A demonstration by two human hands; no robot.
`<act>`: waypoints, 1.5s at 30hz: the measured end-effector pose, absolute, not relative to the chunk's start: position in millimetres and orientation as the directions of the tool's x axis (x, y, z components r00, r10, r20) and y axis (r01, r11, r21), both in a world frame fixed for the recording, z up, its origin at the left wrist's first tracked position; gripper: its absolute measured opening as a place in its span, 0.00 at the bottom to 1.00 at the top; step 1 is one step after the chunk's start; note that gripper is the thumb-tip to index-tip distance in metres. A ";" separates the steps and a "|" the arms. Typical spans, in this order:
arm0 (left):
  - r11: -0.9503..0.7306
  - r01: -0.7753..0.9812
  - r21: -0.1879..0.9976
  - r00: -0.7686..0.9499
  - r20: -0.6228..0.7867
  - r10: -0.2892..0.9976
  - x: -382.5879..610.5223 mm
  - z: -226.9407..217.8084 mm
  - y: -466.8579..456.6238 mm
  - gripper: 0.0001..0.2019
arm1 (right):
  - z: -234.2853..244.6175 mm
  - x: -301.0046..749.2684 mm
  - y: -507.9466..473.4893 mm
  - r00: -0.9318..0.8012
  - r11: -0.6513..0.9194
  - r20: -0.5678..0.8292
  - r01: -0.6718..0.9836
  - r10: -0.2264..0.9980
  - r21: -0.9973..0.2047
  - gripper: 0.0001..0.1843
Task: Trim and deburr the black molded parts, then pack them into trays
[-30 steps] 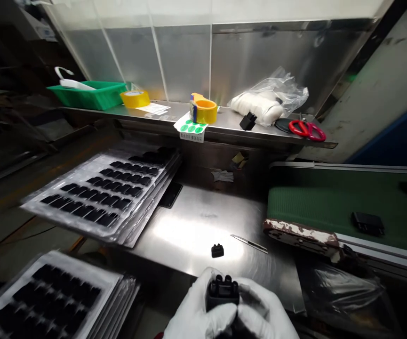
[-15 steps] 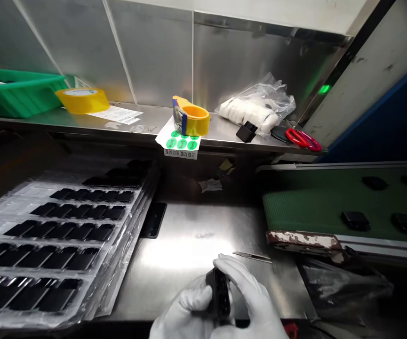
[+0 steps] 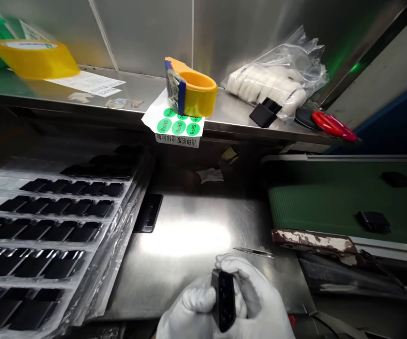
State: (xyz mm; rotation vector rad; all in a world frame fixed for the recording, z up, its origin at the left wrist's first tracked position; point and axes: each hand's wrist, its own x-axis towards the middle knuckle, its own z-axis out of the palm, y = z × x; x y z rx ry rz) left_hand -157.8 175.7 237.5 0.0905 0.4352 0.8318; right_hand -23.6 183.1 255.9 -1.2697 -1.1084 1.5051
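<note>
A small black plastic adapter housing (image 3: pixel 225 301) is held between my two white-gloved hands, above the front of the metal worktable (image 3: pixel 175 282). My left hand (image 3: pixel 189 308) grips its left side, with the thumb pressed against it. My right hand (image 3: pixel 259 301) curls round the far end and right side, fingers bent. The narrow face with dark recesses is turned toward the right. On the table just beyond my right hand lies a thin scalpel-like blade (image 3: pixel 254 252). A flat black phone-like slab (image 3: pixel 148 213) rests beside the tray.
At left, stacked clear plastic trays (image 3: pixel 93 263) hold rows of black parts. At right, a green conveyor belt (image 3: pixel 316 197) carries several black blocks. A shelf (image 3: pixel 132 106) bears a tape dispenser (image 3: pixel 191 89), tape roll (image 3: pixel 35 59), RoHS stickers (image 3: pixel 178 127), bagged white items (image 3: pixel 270 82) and red-handled scissors (image 3: pixel 333 126).
The view has shifted closer to the shelf. The adapter housing has turned slightly in my hands, and the right fingers are curled more closely round it.
</note>
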 end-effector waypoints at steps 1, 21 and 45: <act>0.663 -0.680 0.313 0.588 -0.309 0.748 -160.6 242.0 179.6 0.16 | 254.8 -23.8 186.9 -0.147 -0.215 -0.205 -0.057 0.968 -0.975 0.35; 0.538 -0.254 0.804 0.394 -0.422 0.817 -184.1 294.7 196.6 0.12 | 268.0 -29.0 204.4 -0.504 -0.612 -0.436 -0.259 0.745 -0.747 0.20; 0.273 -0.148 0.950 0.183 -0.245 0.952 -197.7 282.1 168.5 0.21 | 283.3 -37.6 185.8 -0.360 -0.483 -0.395 -0.198 0.845 -0.853 0.18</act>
